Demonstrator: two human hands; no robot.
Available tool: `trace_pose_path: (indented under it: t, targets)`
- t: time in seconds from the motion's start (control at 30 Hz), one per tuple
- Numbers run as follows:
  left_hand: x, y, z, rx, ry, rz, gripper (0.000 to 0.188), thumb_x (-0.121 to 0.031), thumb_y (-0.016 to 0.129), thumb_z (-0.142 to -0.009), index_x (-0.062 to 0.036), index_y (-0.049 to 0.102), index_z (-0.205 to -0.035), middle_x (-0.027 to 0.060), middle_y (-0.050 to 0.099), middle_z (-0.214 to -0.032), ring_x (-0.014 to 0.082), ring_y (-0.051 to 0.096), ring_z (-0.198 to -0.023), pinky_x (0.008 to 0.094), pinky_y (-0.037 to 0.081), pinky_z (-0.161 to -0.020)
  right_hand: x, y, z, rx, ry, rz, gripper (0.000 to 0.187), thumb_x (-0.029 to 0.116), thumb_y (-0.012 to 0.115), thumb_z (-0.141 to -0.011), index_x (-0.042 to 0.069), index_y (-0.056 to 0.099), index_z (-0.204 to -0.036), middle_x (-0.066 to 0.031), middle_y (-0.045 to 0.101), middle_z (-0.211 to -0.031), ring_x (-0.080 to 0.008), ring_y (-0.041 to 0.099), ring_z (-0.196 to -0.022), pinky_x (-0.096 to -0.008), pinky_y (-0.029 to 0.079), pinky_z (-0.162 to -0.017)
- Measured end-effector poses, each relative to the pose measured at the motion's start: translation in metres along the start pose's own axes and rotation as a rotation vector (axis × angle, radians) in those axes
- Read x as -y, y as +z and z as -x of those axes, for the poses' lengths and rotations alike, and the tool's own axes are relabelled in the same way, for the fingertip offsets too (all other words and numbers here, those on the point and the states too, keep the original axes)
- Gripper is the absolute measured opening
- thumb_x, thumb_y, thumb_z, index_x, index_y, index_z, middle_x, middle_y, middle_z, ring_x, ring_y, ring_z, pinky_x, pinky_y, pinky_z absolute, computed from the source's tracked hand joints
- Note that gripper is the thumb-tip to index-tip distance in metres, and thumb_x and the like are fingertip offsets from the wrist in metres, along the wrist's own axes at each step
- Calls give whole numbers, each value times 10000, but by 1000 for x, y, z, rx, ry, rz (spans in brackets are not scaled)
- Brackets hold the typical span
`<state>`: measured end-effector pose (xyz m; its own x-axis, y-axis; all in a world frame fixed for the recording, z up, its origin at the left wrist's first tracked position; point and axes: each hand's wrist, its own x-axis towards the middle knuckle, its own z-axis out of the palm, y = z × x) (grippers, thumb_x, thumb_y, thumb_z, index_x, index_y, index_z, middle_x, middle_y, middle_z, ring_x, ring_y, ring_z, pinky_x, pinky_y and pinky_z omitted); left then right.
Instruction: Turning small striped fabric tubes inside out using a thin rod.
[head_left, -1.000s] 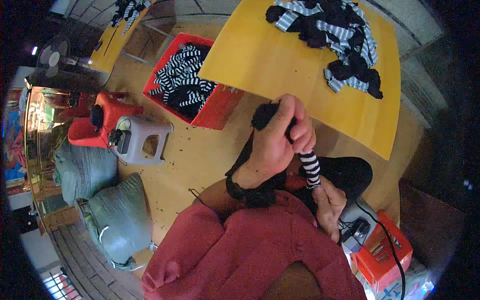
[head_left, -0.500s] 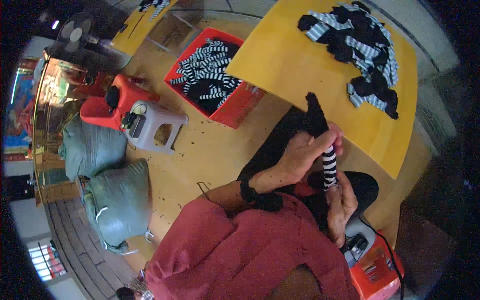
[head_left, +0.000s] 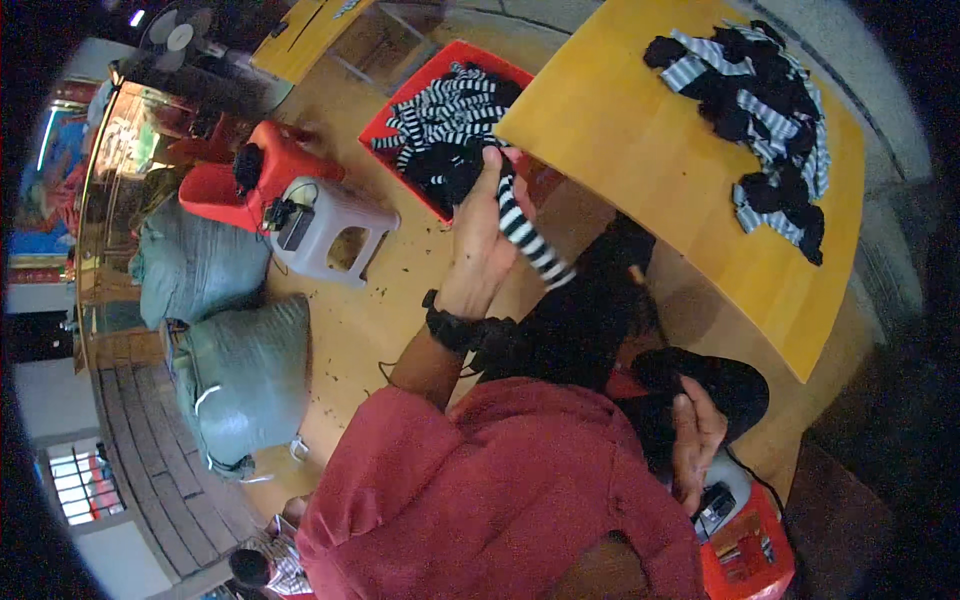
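Observation:
Stretched forward to the near edge of the red crate [head_left: 400, 185], my left hand [head_left: 482, 235] is closed on a black-and-white striped knitted tube [head_left: 530, 240]. The tube hangs down to the right of the hand, and black fabric shows around the fingertips. Many similar striped pieces [head_left: 460, 100] with black parts fill the crate. By my right knee, my right hand [head_left: 695, 435] rests with its fingers stretched out, and nothing shows in it. A grey device [head_left: 720, 495] sits beside that hand on a red stool or box [head_left: 745, 565].
A yellow table [head_left: 620, 130] stands ahead to the right, bearing a heap of grey-striped and black pieces [head_left: 765, 120]. Left of the crate are a grey stool [head_left: 350, 235], a red chair [head_left: 290, 165] and stuffed green sacks [head_left: 250, 380]. Dark scraps dot the floor.
My left hand has moved forward and left to the crate with the striped tube. My right hand has let go of the tube's lower end and lies lower by the knee.

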<state>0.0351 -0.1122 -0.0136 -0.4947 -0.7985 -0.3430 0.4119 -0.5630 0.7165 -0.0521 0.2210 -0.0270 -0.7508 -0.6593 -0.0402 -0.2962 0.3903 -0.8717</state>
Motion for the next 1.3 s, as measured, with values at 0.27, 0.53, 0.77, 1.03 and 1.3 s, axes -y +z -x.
trace_pose_path:
  t: [0.27,0.53,0.77,1.03,1.3]
  targets:
    - [-28,-55,-81,-138,237,28,295,-381,552,-878,-97,544,-958,39,586,-880,180,566,-841,360,475,-742,-6,-18,-13,-24,240,-75,261,105,526,-871,-1,577,-1104,-66,620,-783,-115,544,-684,-241,440,-647]
    - [-39,-64,-90,-159,286,-194,398,-218,547,-879,42,469,-1170,170,563,-1091,272,558,-988,375,462,-864,-14,-18,-21,-196,258,-296,214,133,556,-867,26,627,-1038,46,492,-647,-36,408,-582,-186,316,-523]
    - [70,60,-11,366,216,-532,172,-78,595,-847,37,609,-973,101,642,-884,177,629,-773,284,510,-738,-10,-41,-76,-348,129,112,168,102,602,-824,-23,632,-933,-107,599,-713,-139,562,-631,-280,447,-583]
    - [129,116,10,701,454,-1038,184,-136,593,-858,-33,613,-1009,54,641,-931,134,600,-878,246,455,-786,-32,-23,-131,-538,-313,524,83,79,612,-761,51,628,-838,-121,597,-736,-318,594,-677,-385,484,-593]
    - [156,97,9,719,491,-991,143,-89,603,-818,-15,626,-938,84,637,-930,164,601,-845,272,463,-767,-17,-24,-168,-357,-319,773,143,151,605,-755,63,604,-869,-122,590,-789,-305,578,-760,-400,478,-606]
